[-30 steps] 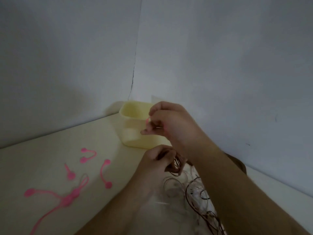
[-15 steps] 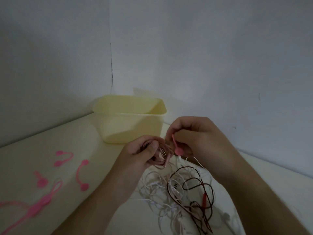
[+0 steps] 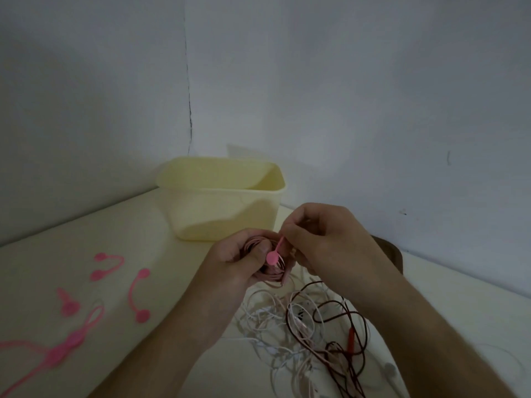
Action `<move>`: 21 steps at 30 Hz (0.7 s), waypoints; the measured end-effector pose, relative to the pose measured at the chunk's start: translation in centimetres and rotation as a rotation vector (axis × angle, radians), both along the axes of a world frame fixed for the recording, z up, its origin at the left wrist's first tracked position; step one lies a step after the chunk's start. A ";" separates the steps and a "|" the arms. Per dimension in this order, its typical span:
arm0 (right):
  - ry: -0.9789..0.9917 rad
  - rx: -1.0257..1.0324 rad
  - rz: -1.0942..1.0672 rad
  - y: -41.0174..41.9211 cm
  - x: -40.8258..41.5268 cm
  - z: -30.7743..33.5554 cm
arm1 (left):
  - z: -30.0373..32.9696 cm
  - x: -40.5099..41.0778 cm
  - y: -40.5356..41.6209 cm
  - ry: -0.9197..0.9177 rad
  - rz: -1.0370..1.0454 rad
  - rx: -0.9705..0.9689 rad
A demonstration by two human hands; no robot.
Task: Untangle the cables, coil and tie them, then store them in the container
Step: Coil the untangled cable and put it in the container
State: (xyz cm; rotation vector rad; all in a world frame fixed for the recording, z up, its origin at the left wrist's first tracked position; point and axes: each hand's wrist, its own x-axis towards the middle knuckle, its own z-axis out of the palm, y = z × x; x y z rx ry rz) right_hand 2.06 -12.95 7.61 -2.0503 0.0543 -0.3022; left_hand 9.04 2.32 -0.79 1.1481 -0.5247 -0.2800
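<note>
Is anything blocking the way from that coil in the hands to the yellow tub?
Nothing visible. The coil, held in the left hand with the right hand pinching a pink tie, sits just in front of the open tub.

Hands: two, left hand [image 3: 238, 262] and right hand [image 3: 324, 239]
Container: one, pale yellow container [image 3: 224, 214], far centre
Coiled cable: one pink coil [image 3: 273, 275], held
Pink ties: one held tie [image 3: 275, 251]; about five loose ties [image 3: 138, 294], left
Loose cables: tangled heap [image 3: 310, 334], near right, uncountable
</note>
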 end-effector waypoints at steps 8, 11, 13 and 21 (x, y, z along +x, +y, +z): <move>-0.072 -0.112 -0.008 0.0 -0.3 -0.4 | 0.2 -0.1 0.0 0.037 -0.007 -0.027; -0.076 -0.151 -0.015 0.1 -0.3 -0.7 | 0.0 0.1 0.0 0.064 0.024 -0.022; -0.075 -0.196 -0.033 0.2 -0.3 -1.0 | 0.0 0.1 0.0 0.067 0.030 -0.008; -0.103 -0.320 -0.051 0.4 0.0 -1.5 | 0.1 0.0 0.1 0.047 0.057 0.023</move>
